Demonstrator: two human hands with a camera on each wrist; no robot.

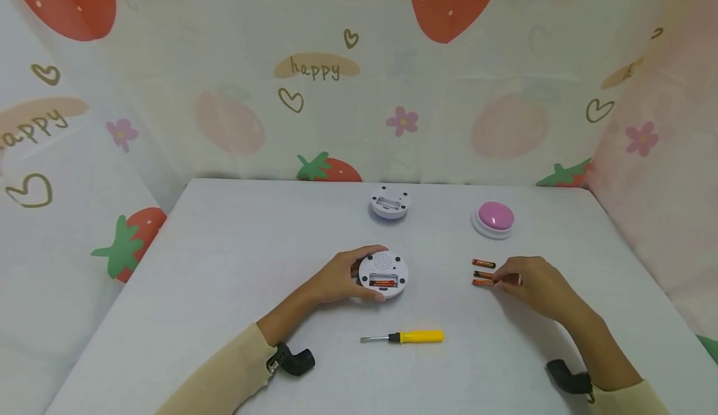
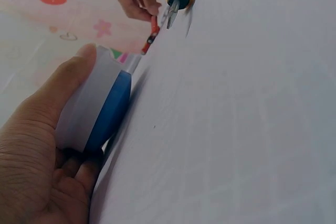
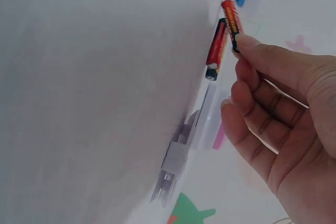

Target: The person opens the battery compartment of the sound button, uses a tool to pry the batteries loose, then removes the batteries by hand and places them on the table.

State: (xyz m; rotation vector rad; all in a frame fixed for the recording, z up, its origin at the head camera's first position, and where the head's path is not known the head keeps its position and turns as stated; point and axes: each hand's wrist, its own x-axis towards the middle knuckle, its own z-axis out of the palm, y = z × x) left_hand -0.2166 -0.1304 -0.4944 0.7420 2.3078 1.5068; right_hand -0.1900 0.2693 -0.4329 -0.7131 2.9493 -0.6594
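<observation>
My left hand [image 1: 342, 276] is gripping a round white plastic button with a blue face [image 2: 111, 111], thumb and fingers curving round its edge. I am holding it tilted above the white table [image 1: 252, 228], blue face turned downward, its open battery compartment showing one red-and-orange battery [image 1: 382, 283] inside. To the right, my right hand [image 1: 533, 284] is pinching a slim red battery with dark ends [image 3: 231, 17] between thumb and forefinger; I cannot tell whether it is touching the table. Beside it, other small red-and-black batteries [image 1: 483, 263] are lying in a short row. Nearer to me, a screwdriver with a yellow handle and metal blade [image 1: 421, 337] is lying with its tip pointing left. Farther back, a second round white button [image 1: 389, 210] is resting with its compartment side up, and a pink-domed button on a white base [image 1: 496, 217] is sitting to its right.
</observation>
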